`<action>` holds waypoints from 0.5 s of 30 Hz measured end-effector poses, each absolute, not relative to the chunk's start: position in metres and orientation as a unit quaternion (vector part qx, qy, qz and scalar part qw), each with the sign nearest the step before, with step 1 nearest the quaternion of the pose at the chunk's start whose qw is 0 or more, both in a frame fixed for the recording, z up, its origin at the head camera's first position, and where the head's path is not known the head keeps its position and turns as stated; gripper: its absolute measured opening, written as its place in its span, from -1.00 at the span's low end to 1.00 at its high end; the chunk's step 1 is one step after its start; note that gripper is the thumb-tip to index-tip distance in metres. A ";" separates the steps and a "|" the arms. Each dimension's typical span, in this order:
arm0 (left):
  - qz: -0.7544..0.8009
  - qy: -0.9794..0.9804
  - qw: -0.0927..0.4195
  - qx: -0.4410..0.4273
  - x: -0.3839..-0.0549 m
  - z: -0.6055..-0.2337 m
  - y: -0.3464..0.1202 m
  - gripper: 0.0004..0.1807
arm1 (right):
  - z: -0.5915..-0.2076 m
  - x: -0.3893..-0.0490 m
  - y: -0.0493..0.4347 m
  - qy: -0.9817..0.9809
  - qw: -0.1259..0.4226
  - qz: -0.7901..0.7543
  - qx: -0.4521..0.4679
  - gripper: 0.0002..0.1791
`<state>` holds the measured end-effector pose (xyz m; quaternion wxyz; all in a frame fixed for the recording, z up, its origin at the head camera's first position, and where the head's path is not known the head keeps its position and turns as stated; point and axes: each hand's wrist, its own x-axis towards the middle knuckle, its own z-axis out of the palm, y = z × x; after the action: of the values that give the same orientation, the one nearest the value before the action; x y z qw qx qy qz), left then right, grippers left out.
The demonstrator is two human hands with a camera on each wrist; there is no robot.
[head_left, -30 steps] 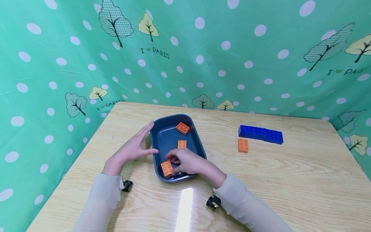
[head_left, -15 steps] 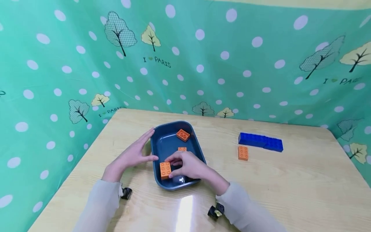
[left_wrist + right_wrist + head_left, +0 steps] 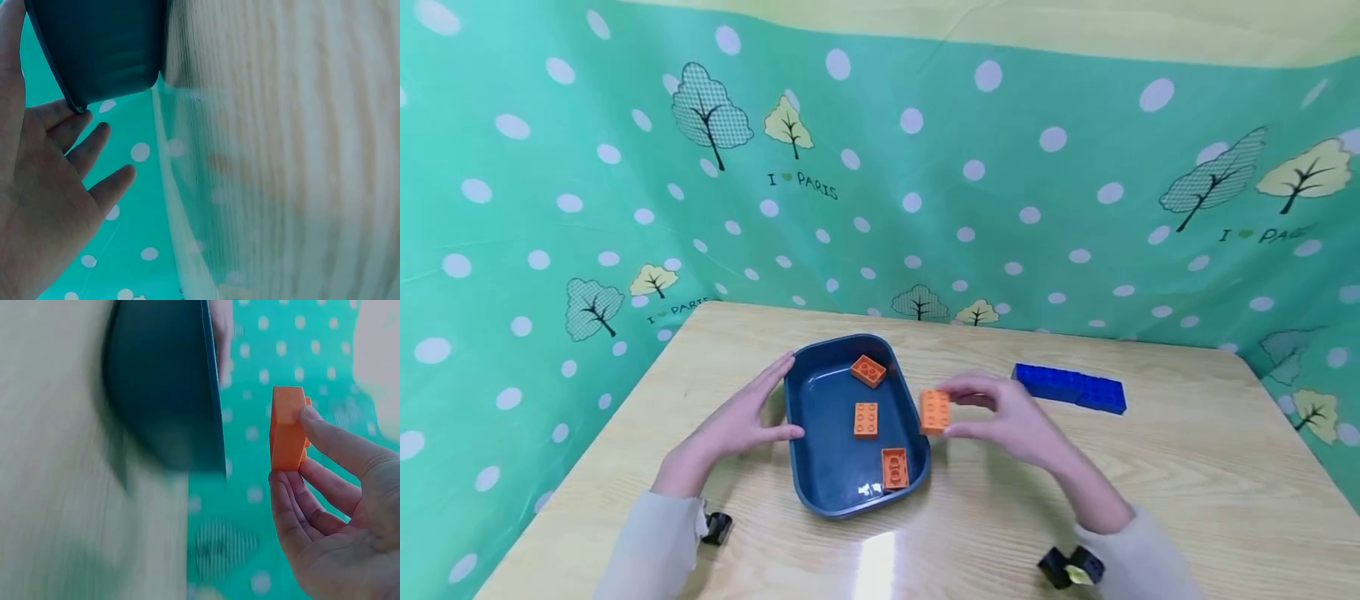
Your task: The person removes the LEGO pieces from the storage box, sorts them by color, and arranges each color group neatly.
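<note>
My right hand (image 3: pixel 1011 417) pinches an orange toy brick (image 3: pixel 934 412) between thumb and fingers, studs up, at the right rim of a dark blue box (image 3: pixel 797 471). In the right wrist view the brick (image 3: pixel 287 428) stands out from the fingertips, beside the box wall (image 3: pixel 165 381). At the box's left rim rests my left hand (image 3: pixel 737 425), thumb and fingers spread and fairly straight. The left wrist view shows its fingertips (image 3: pixel 78 115) touching the rim corner. Inside the box lie three orange bricks: one upper right (image 3: pixel 868 371), one mid-floor with studs up (image 3: pixel 866 420), one hollow side up (image 3: pixel 895 468).
A blue strip of bricks (image 3: pixel 1067 387) lies on the wooden table (image 3: pixel 1180 467) at right, behind my right hand. A green dotted cloth (image 3: pixel 850 200) hangs along the back and left edges. Black wrist cameras (image 3: pixel 1071 567) sit under the sleeves.
My right hand has lifted the orange brick from the box's near left and carried it right to the rim, uncovering another brick. The orange brick near the blue strip is now hidden behind it.
</note>
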<state>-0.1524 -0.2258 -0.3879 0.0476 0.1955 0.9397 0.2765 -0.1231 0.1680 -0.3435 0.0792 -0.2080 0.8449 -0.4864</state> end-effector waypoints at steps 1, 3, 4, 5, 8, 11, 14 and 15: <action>0.274 0.941 0.047 0.194 -0.152 -0.388 -0.227 0.19 | -0.344 -0.123 0.180 0.851 0.072 -0.483 -0.194 -0.42; 0.273 0.942 0.044 0.189 -0.151 -0.387 -0.229 0.19 | -0.345 -0.124 0.205 0.862 0.054 -0.472 -0.178 -0.42; 0.273 0.943 0.040 0.188 -0.151 -0.387 -0.230 0.19 | -0.346 -0.125 0.217 0.867 0.045 -0.466 -0.170 -0.42; 0.276 0.942 0.037 0.187 -0.151 -0.387 -0.230 0.19 | -0.346 -0.125 0.229 0.874 0.036 -0.458 -0.158 -0.42; 0.279 0.940 0.035 0.194 -0.150 -0.389 -0.230 0.19 | -0.351 -0.122 0.260 0.891 0.024 -0.435 -0.127 -0.42; 0.279 0.939 0.040 0.199 -0.147 -0.391 -0.229 0.19 | -0.359 -0.116 0.281 0.908 0.025 -0.406 -0.098 -0.41; 0.277 0.940 0.036 0.198 -0.148 -0.392 -0.227 0.18 | -0.368 -0.114 0.295 0.918 0.035 -0.387 -0.078 -0.40; 0.278 0.939 0.033 0.198 -0.149 -0.392 -0.227 0.18 | -0.371 -0.115 0.298 0.919 0.040 -0.385 -0.074 -0.40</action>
<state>-0.1488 -0.2266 -0.3916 0.0332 0.1984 0.9393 0.2780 -0.1146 0.2976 -0.3706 0.0403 -0.0745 0.9190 -0.3850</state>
